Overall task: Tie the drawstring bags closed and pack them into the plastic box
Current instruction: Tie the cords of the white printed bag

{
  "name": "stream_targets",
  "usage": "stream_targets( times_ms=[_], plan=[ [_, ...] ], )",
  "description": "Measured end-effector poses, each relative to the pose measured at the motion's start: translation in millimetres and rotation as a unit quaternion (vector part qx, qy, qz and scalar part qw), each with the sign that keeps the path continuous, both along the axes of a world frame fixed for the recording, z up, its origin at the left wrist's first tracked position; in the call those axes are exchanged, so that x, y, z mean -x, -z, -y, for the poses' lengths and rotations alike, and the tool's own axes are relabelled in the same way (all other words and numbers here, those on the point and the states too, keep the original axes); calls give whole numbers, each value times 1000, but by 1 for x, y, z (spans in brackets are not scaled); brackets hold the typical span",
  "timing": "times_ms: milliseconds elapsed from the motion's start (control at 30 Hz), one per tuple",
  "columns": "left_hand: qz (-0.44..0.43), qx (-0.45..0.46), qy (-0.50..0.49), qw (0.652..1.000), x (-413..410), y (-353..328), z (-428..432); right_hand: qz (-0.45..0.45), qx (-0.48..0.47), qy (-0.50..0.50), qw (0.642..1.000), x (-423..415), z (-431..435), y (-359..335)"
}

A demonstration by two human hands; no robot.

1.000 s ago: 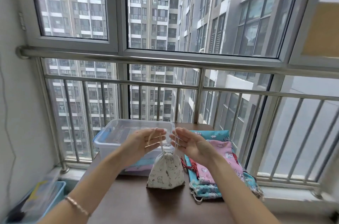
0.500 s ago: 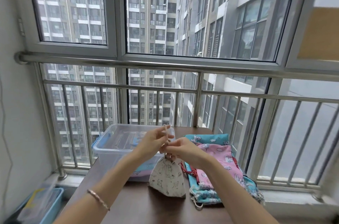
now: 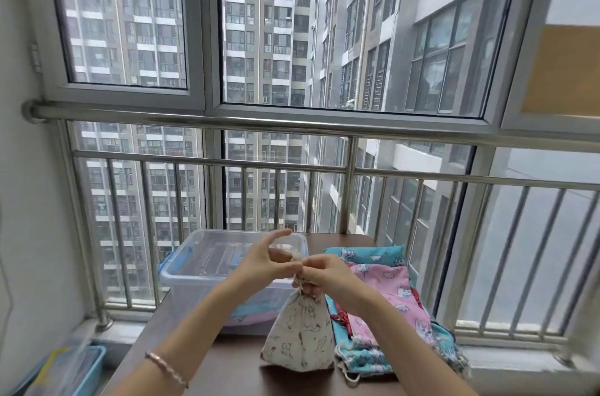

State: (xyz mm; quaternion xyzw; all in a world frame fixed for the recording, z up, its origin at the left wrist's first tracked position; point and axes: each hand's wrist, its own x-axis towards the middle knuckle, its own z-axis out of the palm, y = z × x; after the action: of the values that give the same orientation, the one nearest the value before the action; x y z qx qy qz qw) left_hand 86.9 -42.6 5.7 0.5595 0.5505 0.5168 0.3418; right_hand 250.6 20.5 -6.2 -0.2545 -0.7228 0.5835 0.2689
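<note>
One cord (image 3: 299, 284), left hand (image 3: 259, 266), right hand (image 3: 328, 272) pinching (bag (image 3: 298, 334) upright by box (image 3: 181, 270))

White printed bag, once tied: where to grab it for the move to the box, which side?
Pinch the gathered neck of the white bag, coming from above. It stands upright on the table, wide at the base, tapering to a narrow cinched top where the left hand and right hand pinch the drawstring. The pink and blue bags crowd its right side.
</note>
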Motion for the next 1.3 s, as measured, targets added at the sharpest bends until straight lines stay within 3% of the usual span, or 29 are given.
stream_targets(
  times_ms=[167,333,433,567,733,833,967,1167,1300],
  plan=[
    [52,26,-46,997,15,1,2,-60,44,65,995,-3,-4,4],
    [-113,115,47,986,6,-2,5,-66,63,58,994,-2,-7,4],
    [-145,66,70,985,-9,2,1,-70,46,66,994,1,-6,3],
    [-107,37,38,993,-7,11,-5,-68,29,91,993,-4,-10,3],
    [-120,54,11,991,-2,13,-7,11,-82,81,993,-12,-9,3],
    [-162,65,42,984,-4,9,-5,59,-219,95,969,-9,-5,3],
    [-191,56,39,979,-5,7,-6,111,-291,126,942,-5,-7,2],
    [-218,1,-4,976,-6,9,-8,19,-107,83,991,-7,-12,5],
    [-218,-24,-31,975,-8,11,-10,-4,-60,48,997,-9,-15,9]
  ],
)
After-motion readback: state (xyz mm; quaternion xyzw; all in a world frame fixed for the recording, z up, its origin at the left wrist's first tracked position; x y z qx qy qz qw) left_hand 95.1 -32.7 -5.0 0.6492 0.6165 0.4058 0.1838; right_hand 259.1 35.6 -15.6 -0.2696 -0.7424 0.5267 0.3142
